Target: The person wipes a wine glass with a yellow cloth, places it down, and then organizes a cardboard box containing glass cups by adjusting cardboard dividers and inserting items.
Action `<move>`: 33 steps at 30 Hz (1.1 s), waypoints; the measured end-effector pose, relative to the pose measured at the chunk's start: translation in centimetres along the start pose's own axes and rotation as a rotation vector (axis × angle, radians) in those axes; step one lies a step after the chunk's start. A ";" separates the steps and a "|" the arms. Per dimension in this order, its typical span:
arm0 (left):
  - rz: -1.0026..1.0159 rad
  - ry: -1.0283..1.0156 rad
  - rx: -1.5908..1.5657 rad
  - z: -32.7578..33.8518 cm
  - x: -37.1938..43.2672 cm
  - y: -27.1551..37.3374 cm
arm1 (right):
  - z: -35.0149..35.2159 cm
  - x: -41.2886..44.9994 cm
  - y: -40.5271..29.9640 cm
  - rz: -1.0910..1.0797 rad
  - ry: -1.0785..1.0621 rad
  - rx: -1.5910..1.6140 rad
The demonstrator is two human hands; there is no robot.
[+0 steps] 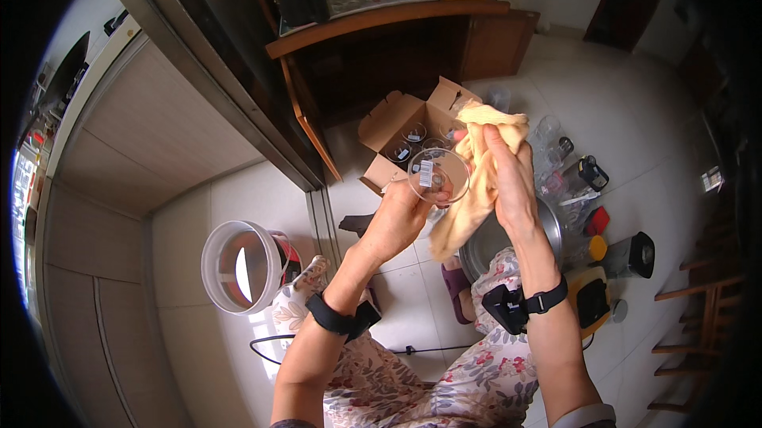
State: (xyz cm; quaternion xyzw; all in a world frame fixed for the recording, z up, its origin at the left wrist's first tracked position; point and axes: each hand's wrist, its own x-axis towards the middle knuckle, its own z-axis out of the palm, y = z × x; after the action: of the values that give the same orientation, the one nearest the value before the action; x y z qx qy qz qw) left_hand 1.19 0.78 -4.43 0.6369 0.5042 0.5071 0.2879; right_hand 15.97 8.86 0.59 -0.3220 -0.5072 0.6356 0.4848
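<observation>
My left hand (406,209) grips a clear drinking glass (447,183) with its round mouth turned up toward me. A barcode label (425,173) shows on the glass. Just right of it, my right hand (506,175) holds a yellow cloth (476,190), bunched at the top and hanging down toward the floor. Beyond both hands an open cardboard box (394,111) contains several glasses (413,131), some bearing labels. Below the cloth lies a metal basin (545,223), partly hidden by my right arm and knee.
A bucket of liquid (238,267) stands left of my legs. Several jars and bottles, including a black-lidded container (628,255), crowd the floor at right. A wooden cabinet (387,23) with an open door (309,118) stands ahead. A black cable (434,349) crosses the floor.
</observation>
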 end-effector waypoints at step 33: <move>-0.353 0.191 0.107 0.5 0.1 0.6 | 1.4 -0.1 1.0 -0.470 -0.609 -0.427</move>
State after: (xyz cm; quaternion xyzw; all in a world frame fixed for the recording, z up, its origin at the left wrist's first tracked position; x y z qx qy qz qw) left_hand 1.82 0.72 -4.06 0.5022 0.6591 0.4795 0.2889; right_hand 14.50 8.26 0.04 -0.0888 -0.8066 0.4547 0.3671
